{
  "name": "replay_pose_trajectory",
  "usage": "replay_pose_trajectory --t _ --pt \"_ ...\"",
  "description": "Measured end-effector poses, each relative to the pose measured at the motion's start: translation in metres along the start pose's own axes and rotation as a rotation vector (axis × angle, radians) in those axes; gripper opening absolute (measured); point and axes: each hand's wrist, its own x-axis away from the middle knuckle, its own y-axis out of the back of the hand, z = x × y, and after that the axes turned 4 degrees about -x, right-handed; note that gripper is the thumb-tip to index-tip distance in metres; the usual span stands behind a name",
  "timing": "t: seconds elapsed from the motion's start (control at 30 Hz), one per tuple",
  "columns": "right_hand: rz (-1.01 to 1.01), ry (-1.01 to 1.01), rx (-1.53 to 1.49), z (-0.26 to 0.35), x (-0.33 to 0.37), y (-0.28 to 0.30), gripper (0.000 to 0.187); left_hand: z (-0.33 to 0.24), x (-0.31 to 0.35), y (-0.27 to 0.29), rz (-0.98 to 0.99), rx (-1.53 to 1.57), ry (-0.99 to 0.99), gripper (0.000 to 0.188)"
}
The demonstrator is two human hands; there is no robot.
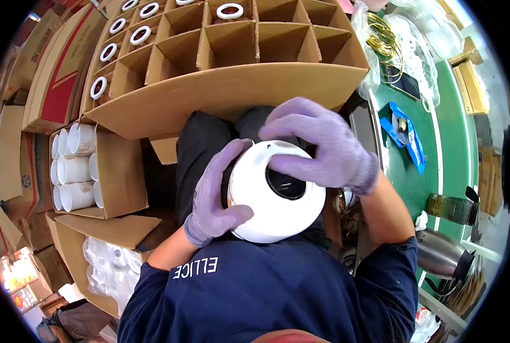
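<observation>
- Holding a white round vessel (266,220) above the lap, the person works with two hands in pale purple gloves. The vessel is in the middle of the scene, tilted, and its dark round opening (289,186) faces up.
- The left hand (216,197) is at the left side of the vessel. Its grip is spread around the wall, with the thumb on the near part and the other fingers farther along the side.
- The right hand (329,151) is over the far right part of the vessel. Its fingers are bent, and one digit lies across the edge of the opening. Whether this grip pinches something, one cannot tell; the hand is a little blurred.
- Beyond the knees, at the far side, stands a divided carton (226,88). Several compartments at its left contain pieces with white rims (141,35).
- To the left, a brown box (121,168) contains white cups (76,170), lying on their sides in rows. Nearer, another box (112,228) contains clear plastic pieces (115,263).
- To the right is a green counter (446,148). On it, from far to near, are a golden coil (383,40), a blue packet (408,140), a bottle with a dark cap (450,209) and a steel jug (442,253).
</observation>
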Motion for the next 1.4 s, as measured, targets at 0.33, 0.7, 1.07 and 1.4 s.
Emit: replay_pose_trajectory --t 0.33,0.7,1.07,1.4 --pt "-0.47 -0.698 0.138 -0.037 0.046 0.013 0.04 -0.001 -0.008 -0.007 0.087 -0.109 -0.059 0.101" --pt "0.022 0.014 0.122 -0.002 0.064 0.027 0.017 0.027 -0.038 -0.03 -0.108 0.077 0.002 0.056" --pt "0.203 -0.213 0.386 0.071 0.092 0.009 0.033 0.05 0.015 0.004 0.276 0.002 0.368 0.045" --pt "-0.547 0.005 0.064 0.036 0.125 -0.034 0.037 0.063 -0.01 0.013 0.109 -0.201 0.299 0.045"
